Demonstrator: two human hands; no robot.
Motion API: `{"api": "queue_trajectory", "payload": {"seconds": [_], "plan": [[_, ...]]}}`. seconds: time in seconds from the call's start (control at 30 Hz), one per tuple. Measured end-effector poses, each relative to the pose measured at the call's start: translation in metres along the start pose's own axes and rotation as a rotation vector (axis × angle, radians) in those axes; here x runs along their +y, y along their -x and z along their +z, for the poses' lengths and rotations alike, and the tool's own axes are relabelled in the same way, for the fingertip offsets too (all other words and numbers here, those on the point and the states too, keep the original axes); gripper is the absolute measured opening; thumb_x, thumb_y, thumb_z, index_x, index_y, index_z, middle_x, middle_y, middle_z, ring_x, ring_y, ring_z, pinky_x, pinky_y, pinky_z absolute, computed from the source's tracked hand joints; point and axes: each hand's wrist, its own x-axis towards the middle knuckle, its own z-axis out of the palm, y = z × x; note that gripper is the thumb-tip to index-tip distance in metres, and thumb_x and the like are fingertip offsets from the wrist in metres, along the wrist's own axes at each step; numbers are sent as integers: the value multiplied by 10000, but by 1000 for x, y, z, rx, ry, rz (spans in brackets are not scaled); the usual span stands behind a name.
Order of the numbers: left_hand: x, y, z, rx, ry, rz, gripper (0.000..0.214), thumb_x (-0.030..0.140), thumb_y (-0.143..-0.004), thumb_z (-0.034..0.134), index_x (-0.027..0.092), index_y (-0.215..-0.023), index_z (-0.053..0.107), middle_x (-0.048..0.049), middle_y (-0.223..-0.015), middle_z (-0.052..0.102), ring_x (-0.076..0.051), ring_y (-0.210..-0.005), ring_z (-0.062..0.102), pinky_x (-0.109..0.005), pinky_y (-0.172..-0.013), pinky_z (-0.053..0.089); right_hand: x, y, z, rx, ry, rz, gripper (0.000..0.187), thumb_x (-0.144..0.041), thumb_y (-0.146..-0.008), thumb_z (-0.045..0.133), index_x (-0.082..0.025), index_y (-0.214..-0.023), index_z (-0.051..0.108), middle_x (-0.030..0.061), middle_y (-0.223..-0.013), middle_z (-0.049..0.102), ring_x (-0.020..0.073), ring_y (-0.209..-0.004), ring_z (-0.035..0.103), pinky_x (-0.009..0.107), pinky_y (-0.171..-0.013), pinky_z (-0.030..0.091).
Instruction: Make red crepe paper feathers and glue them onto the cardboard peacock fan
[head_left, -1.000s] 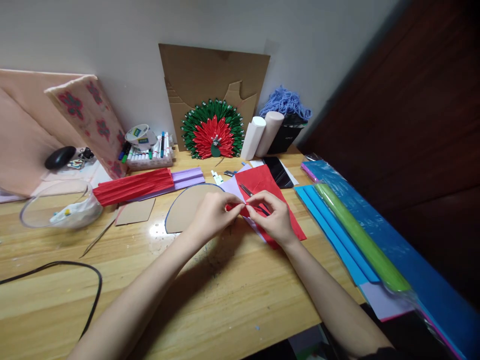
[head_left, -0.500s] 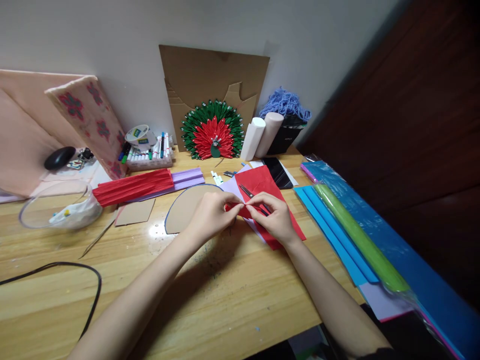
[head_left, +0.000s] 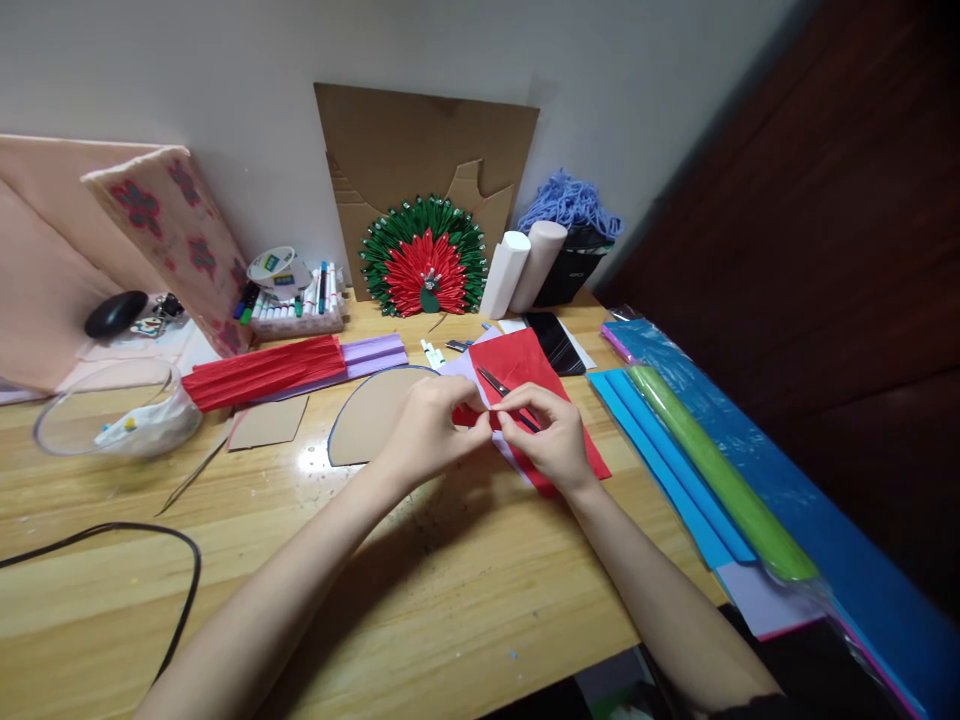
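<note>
My left hand [head_left: 439, 425] and my right hand [head_left: 549, 432] meet above the table, thumbs and forefingers pinched together. Between their fingertips is a small piece of red crepe paper [head_left: 493, 418], mostly hidden by the fingers. Under my right hand lies a red paper sheet [head_left: 577, 440], over a lilac sheet [head_left: 457, 367]. Scissors [head_left: 492, 380] rest on the red sheet, their handles partly covered by my right hand. Beneath my left hand and wrist is a rounded cardboard piece [head_left: 364, 420] with a blue edge.
A red and green paper peacock [head_left: 427, 262] leans on a cardboard sheet [head_left: 420, 130] at the back. Folded red paper [head_left: 262, 372] and a marker box [head_left: 296, 318] are at left. Blue paper [head_left: 667, 465] and a green roll [head_left: 712, 465] lie right. A black cable [head_left: 196, 560] curves front left.
My fingertips have shifted slightly on the red paper piece, and my left thumb sits a little farther right. The camera view has moved slightly; the other things stay put.
</note>
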Motion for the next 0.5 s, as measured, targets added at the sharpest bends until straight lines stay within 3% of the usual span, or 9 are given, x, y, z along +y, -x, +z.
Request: {"api": "queue_trajectory", "payload": {"seconds": [0.2,0.4,0.5], "plan": [[3,-3,-14,-38,14,-74,106,169,-686,577,156,-584,554,19,-605,600,-92,-572,508,-205,-573,386,10,-5,-10,19,-69,81,43,-182,-721,632,-177,-682,615,20,-685,621,161,-661,587,299,-650,479],[-8,-4,-34,93,15,-119,96,208,-712,574,151,-636,588,-4,-647,622,-123,-630,540,-236,-604,404,27,-17,-29,310,-65,143,98,-259,-740,639,-181,-686,611,12,-656,616,153,-638,589,284,-623,486],[-8,-4,-30,22,35,-111,97,182,-728,551,149,-664,616,-5,-658,630,-116,-630,543,-228,-607,406,18,-14,-20,190,-113,89,130,-277,-767,620,-198,-870,626,40,-850,654,172,-792,615,303,-724,499]]}}
